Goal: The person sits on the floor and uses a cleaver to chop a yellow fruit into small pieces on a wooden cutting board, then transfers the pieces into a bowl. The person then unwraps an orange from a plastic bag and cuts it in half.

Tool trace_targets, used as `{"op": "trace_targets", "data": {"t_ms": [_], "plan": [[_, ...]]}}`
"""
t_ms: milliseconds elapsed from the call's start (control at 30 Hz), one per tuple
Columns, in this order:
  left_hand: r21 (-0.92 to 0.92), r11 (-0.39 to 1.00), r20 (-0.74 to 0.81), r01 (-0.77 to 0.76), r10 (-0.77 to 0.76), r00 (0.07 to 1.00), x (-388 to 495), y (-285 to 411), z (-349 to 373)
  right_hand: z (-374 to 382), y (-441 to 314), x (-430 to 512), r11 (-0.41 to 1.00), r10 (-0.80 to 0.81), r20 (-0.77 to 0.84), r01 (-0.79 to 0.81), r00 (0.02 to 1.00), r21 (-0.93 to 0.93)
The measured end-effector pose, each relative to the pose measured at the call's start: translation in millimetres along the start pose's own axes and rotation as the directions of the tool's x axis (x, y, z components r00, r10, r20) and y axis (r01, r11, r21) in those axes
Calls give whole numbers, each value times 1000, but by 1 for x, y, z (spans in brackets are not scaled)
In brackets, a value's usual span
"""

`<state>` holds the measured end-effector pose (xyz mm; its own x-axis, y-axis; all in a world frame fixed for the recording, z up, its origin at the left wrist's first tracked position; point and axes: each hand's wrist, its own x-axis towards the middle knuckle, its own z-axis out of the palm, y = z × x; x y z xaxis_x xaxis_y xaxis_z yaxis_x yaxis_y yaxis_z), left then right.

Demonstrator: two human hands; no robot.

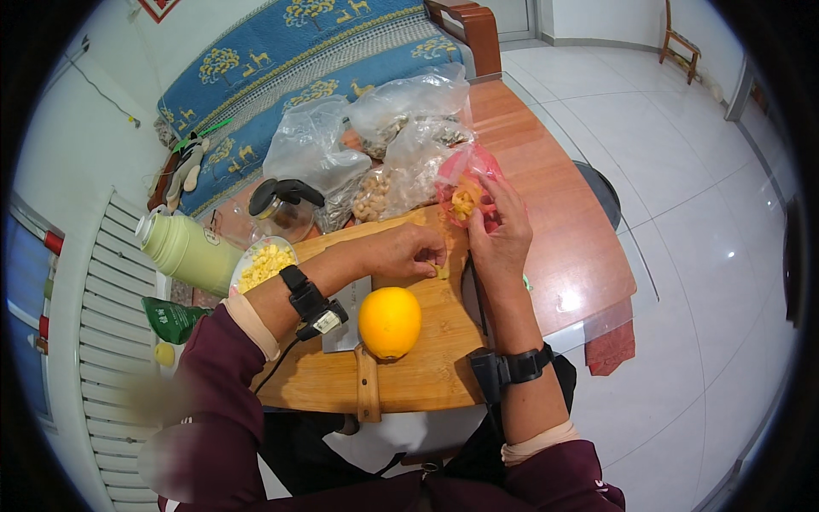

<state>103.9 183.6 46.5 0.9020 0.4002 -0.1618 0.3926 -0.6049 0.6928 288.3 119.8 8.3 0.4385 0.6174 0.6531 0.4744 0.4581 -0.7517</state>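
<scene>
My left hand (409,251) is over the wooden cutting board (435,345), its fingertips closed on a small yellowish scrap (440,271). My right hand (505,237) is at the red plastic bag (489,168), thumb and fingers gripping its near edge; yellow peel-like scraps (465,197) show inside. A whole orange (389,322) rests on the board below my left hand. Beside it lies a cleaver, its blade (345,333) partly under my left forearm and its wooden handle (368,387) towards me. A bowl (238,269) of chopped yellow pieces (265,265) stands left of the board.
Clear plastic bags (317,144), one with peanuts (371,197), lie beyond the board. A glass pot with a black lid (285,208) and a pale green flask (192,253) stand at the left, near a green packet (173,320). A red cloth (611,342) hangs at the table's right edge.
</scene>
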Motion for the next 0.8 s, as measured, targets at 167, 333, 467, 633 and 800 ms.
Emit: {"op": "trace_targets", "data": {"t_ms": [167,333,467,633,800], "plan": [[38,999,2,-38,38,999,-3,0,-3,0,-1,0,1000,14,2,-14,1000,20],[67,994,-44,87,-84,995,-12,3,-24,-1,-3,2,994,-96,-46,93,994,-57],[6,1000,-268,26,-24,963,-7,14,-39,-2,-4,2,1000,-8,-18,9,1000,23],[54,995,-515,-79,95,852,23,27,-31,-1,-3,1,997,-77,-29,76,997,-25],[107,992,-630,-64,118,767,48,29,-17,-1,2,-2,998,29,5,-29,1000,50]]}}
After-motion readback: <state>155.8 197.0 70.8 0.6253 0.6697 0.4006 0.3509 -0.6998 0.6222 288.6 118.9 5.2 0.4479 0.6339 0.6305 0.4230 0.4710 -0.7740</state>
